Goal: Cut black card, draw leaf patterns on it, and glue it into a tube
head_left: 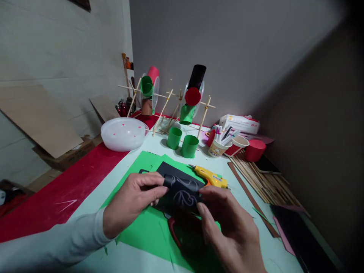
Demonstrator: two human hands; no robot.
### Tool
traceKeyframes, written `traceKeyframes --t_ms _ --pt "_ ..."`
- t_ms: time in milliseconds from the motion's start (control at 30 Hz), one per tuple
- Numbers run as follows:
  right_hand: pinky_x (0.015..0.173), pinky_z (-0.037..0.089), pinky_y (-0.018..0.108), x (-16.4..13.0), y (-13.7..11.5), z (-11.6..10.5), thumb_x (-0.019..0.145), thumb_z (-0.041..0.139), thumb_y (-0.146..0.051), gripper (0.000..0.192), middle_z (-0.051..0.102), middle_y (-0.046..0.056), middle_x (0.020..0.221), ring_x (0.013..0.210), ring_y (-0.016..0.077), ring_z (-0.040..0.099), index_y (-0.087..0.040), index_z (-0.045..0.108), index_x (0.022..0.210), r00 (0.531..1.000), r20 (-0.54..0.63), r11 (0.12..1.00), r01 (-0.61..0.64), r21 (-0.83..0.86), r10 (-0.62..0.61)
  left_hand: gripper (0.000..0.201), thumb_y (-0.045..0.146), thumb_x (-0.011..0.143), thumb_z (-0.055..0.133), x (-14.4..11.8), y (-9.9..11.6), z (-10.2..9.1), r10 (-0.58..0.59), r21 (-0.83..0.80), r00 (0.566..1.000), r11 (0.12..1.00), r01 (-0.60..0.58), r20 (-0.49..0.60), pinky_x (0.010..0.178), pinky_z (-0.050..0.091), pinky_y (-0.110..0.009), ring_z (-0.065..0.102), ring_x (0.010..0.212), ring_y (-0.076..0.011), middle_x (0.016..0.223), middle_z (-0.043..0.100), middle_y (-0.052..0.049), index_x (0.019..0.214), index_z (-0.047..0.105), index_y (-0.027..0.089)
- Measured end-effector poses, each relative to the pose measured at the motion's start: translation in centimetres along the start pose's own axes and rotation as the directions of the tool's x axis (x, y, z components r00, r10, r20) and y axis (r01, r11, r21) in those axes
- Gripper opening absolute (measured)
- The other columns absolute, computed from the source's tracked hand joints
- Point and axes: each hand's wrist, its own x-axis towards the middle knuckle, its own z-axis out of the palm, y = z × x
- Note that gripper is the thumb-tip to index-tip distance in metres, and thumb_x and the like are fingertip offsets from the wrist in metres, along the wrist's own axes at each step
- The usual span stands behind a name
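A strip of black paper [182, 189] with pale curling lines drawn on it is curved into a roll between my hands. My left hand [135, 199] pinches its left end between thumb and fingers. At the right end, my right hand [230, 223] grips it with thumb and index finger. Green paper sheets [136, 231] lie underneath, with more black paper [166, 167] on top of them. Scissors with dark red handles [174, 231] rest on the green sheets, partly hidden by my right hand. Just behind that hand lies a yellow glue gun [210, 176].
Two green paper cups [189, 146] stand behind the sheets, before stick frames [204, 115] bearing coloured paper tubes. A white plastic bowl [123, 133] sits at left. At right are a cup of markers [218, 148], a red cylinder [255, 150] and wooden sticks [256, 180].
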Motion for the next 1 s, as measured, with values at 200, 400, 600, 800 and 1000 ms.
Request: traceKeyframes --t_ms 200,400,600,800,1000 --pt "0.036 0.037 0.024 0.7 0.5 -0.3 0.089 0.067 -0.038 0.016 0.065 0.004 0.078 0.046 0.0135 0.052 -0.025 0.065 0.098 0.982 0.046 0.98 -0.188 0.067 0.185 0.012 0.019 0.074 0.068 -0.3 -0.2 0.3 0.161 0.106 0.987 0.982 -0.157 -0.027 0.05 0.043 -0.022 0.051 0.052 -0.0096 0.067 0.061 0.0 0.071 0.08 0.021" --pt "0.036 0.039 0.023 0.5 0.6 -0.2 0.09 0.066 -0.035 0.012 0.065 0.003 0.078 0.043 0.01 0.048 -0.025 0.065 0.097 0.983 0.088 0.985 -0.167 0.051 0.162 0.017 0.023 0.072 0.069 -0.3 -0.4 0.3 0.126 0.149 0.99 0.982 -0.115 -0.067 0.056 0.046 -0.025 0.048 0.047 -0.0096 0.052 0.059 0.003 0.078 0.084 0.025" --pt "0.042 0.044 0.024 0.6 0.6 -0.4 0.091 0.065 -0.034 0.009 0.058 0.0 0.069 0.049 0.0138 0.053 -0.026 0.064 0.096 0.985 0.1 0.99 -0.139 -0.011 0.139 0.035 0.033 0.08 0.063 -1.1 -0.7 0.1 -0.034 0.16 0.999 0.987 0.031 0.018 0.041 0.032 -0.022 0.04 0.04 -0.0089 0.043 0.05 0.005 0.106 0.08 0.018" --pt "0.046 0.045 0.025 0.6 0.4 -0.4 0.091 0.063 -0.033 0.009 0.057 -0.001 0.068 0.054 0.0156 0.056 -0.025 0.064 0.096 0.987 0.089 0.988 -0.125 -0.092 0.134 0.049 0.04 0.085 0.058 -1.5 -0.4 0.2 -0.181 0.139 0.977 0.976 0.165 0.111 0.043 0.041 -0.022 0.049 0.034 -0.0108 0.037 0.059 0.002 0.125 0.071 0.013" --pt "0.05 0.047 0.026 0.7 0.7 -0.6 0.093 0.057 -0.027 0.008 0.06 -0.001 0.068 0.056 0.0158 0.06 -0.024 0.061 0.099 0.988 0.132 0.982 -0.053 -0.18 0.078 0.029 0.029 0.083 0.064 -1.4 0.2 0.3 -0.069 0.109 0.996 0.992 0.062 0.064 0.082 0.059 -0.027 0.077 0.087 -0.0222 0.095 0.082 -0.006 0.105 0.08 0.022"
